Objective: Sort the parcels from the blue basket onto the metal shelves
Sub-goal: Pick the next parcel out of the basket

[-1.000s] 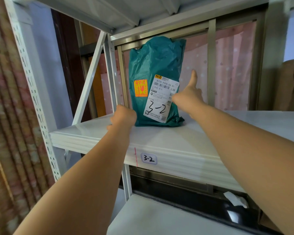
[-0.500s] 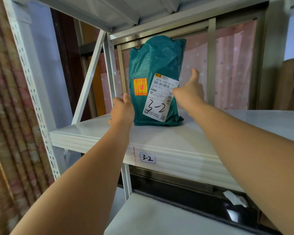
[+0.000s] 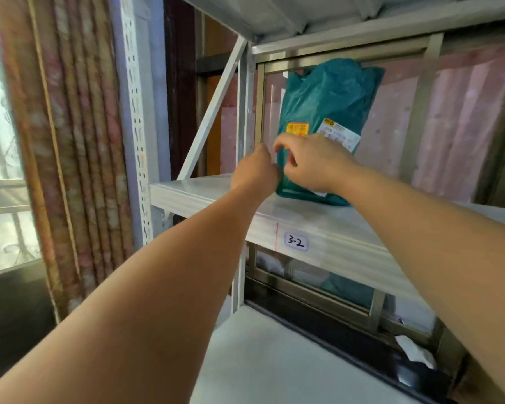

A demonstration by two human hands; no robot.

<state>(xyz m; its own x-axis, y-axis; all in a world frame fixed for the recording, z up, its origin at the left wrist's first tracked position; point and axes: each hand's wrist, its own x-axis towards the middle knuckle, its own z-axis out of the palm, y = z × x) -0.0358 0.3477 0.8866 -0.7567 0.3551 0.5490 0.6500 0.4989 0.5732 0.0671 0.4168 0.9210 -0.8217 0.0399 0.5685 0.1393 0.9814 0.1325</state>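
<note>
Behind the rack runs a sliding window frame (image 3: pixel 420 112) with pink curtain past the glass. The teal parcel (image 3: pixel 330 94) stands on end on the metal shelf (image 3: pixel 347 225) tagged 3-2 (image 3: pixel 296 242), its top apparently leaning back on that frame. Both hands are at its lower left corner. The left hand (image 3: pixel 254 170) shows only its back, fingers hidden, and the right hand (image 3: pixel 312 166) has its fingers curled in front of the plastic — with the blur, I cannot tell whether either one grips the bag.

The risk I see is the parcel itself. It is soft, tall and narrow at the foot, so it could slump forward or slide sideways if a hand tugs the film in pulling away, and the shelf's front lip lies near its base.

On the left, the diagonal brace (image 3: pixel 213 112) and corner post hem in the left forearm. On the right the shelf runs on bare — the freest way out looks to be straight back toward the body. No blue basket is in view.
</note>
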